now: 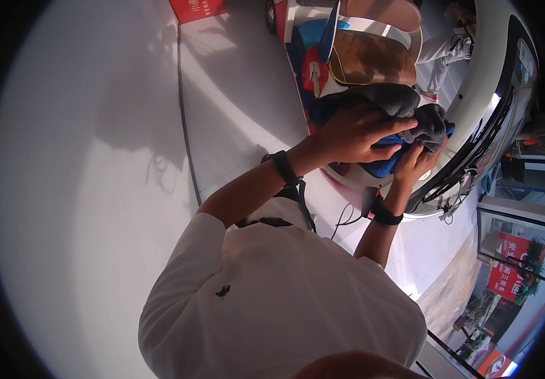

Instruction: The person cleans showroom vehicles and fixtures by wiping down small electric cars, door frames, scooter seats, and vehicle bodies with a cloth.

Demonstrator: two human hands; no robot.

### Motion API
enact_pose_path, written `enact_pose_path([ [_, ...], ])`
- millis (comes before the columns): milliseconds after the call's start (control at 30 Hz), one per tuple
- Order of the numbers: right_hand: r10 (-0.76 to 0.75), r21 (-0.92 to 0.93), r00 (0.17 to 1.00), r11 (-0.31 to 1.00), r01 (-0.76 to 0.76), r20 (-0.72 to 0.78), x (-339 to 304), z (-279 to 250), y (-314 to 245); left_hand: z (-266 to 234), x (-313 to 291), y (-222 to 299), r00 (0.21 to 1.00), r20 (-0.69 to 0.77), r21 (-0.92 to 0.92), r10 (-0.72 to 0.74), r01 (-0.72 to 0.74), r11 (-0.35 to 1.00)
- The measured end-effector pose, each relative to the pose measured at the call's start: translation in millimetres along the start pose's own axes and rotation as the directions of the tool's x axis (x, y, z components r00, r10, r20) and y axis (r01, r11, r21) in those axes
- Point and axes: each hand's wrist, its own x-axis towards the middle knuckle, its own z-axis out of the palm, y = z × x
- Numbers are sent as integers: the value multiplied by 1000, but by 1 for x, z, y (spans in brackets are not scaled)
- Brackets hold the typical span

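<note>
A bundle of towels lies at the open side of a small white vehicle. It has a dark grey towel (429, 128), a lighter grey towel (391, 99) and a blue towel (381, 165). My left hand (354, 134) rests across the bundle, its index finger stretched onto the dark grey towel and its thumb spread apart over the blue one. On the other side my right hand (416, 163) is closed round the edge of the dark grey towel, thumb on the near face. Its other fingers are partly hidden behind the cloth.
Beyond the towels are a brown seat (373, 58) and a red-and-white part (314, 71). The vehicle's white body frame (474, 107) curves up on the right beside a dark windscreen. Another person's legs (440, 57) show past the seat. A black cable (346, 220) hangs below.
</note>
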Motion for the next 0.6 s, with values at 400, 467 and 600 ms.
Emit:
enact_pose_path([
  [400, 683, 362, 692, 600, -713, 233, -20, -24, 29, -13, 54, -30, 829, 559, -523, 21, 334, 784],
  [467, 575, 343, 806, 735, -585, 141, -11, -26, 11, -13, 56, -27, 823, 548, -600, 148, 264, 755],
  [600, 610, -74, 754, 764, -641, -242, 0, -1, -34, -15, 53, -50, 812, 220, -835, 540, -130, 535],
])
